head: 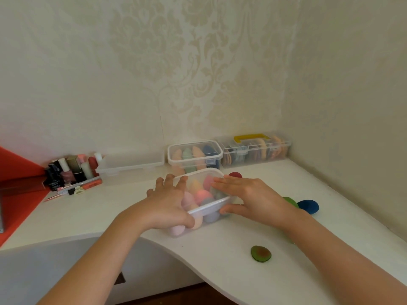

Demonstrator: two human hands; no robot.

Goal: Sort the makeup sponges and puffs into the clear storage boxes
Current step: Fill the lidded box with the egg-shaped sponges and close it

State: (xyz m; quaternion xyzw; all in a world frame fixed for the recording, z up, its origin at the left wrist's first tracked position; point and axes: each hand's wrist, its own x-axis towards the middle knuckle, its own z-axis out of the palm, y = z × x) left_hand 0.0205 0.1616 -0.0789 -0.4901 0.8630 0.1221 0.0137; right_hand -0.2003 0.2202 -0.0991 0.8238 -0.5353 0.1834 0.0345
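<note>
Forearms reach over the white desk (220, 249) to the clear sponge box (209, 209), which sits between both hands. The left hand (169, 205) grips its left end with curled fingers. The right hand (248, 199) presses flat fingers on the lid.

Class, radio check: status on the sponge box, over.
Left hand grips clear box, right hand flat on its lid. Sponges inside. Avocado puff, blue sponge loose on table, not blocking.
</note>
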